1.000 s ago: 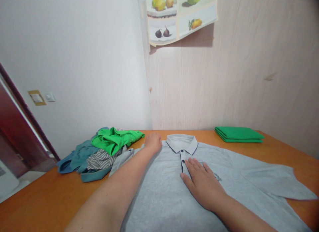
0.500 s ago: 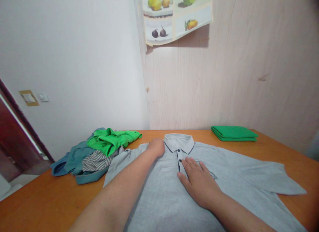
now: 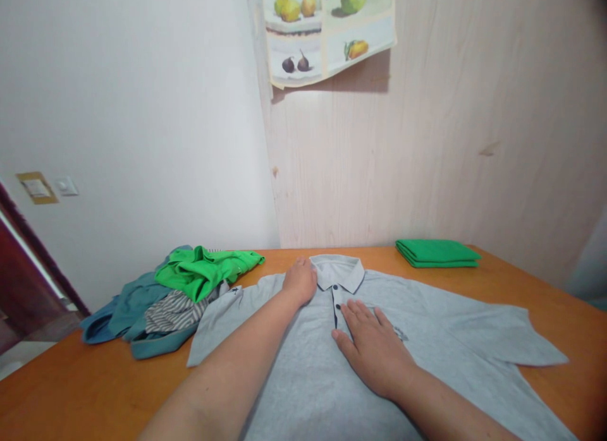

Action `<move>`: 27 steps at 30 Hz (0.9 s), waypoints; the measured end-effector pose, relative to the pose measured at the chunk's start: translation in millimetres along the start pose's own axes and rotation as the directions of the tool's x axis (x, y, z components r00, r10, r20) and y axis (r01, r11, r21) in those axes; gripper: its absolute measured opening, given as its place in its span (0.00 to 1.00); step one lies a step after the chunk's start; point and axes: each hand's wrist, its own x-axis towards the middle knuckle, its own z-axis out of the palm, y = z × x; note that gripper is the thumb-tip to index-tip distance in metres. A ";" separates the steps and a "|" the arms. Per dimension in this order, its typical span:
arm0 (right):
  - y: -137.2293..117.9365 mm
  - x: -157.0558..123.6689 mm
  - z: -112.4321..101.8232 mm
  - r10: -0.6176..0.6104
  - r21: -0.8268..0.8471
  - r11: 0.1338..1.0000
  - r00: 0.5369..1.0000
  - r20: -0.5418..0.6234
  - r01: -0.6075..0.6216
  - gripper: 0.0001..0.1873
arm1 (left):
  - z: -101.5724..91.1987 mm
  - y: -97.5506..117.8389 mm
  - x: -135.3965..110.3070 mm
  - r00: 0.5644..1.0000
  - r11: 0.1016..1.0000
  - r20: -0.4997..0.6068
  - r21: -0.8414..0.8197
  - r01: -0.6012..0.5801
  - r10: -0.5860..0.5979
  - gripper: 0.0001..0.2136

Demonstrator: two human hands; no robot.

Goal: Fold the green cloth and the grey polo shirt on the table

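A light grey polo shirt lies front up and spread out, its collar at the far end and dark buttons on the placket. My left hand rests on the shirt beside the left side of the collar, fingers pointing away and seemingly laid on the cloth; their tips are partly hidden. Palm down, my right hand lies flat on the chest next to the placket, fingers stretched out and thumb apart. It partly covers a small dark chest emblem.
Left of the shirt is a loose heap of clothes: a bright green garment, a striped one and teal ones. A folded green cloth sits at the back right of the orange-brown table. Behind stands a wall with a fruit poster.
My left hand has shifted slightly on the shirt beside the collar, and its fingers look straighter. My right hand stays flat on the chest. The whole view has turned slightly right.
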 end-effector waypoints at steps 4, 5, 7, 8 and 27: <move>-0.8 -0.1 -0.7 0.002 0.002 1.000 1.000 -0.006 -0.002 0.38 | 4.3 9.3 7.4 0.997 1.000 0.075 -0.017 -0.017 0.018 0.28; -1.1 -0.5 -1.0 0.003 0.005 1.000 1.000 -0.004 -0.003 0.38 | 5.5 10.7 10.0 0.995 1.000 0.098 -0.019 -0.013 0.015 0.29; -1.7 -1.2 -1.6 0.003 0.013 1.000 1.000 -0.001 -0.003 0.38 | 7.1 12.2 15.2 0.991 1.000 0.134 -0.020 -0.005 0.008 0.33; -1.9 -1.4 -1.8 0.003 0.018 1.000 1.000 0.000 -0.003 0.38 | 7.5 12.6 17.4 0.989 1.000 0.147 -0.019 -0.002 0.005 0.35; -1.1 0.0 0.7 0.002 0.044 0.999 1.000 -0.015 -0.001 0.38 | 15.7 13.6 25.4 0.970 0.999 0.240 0.003 0.045 -0.045 0.44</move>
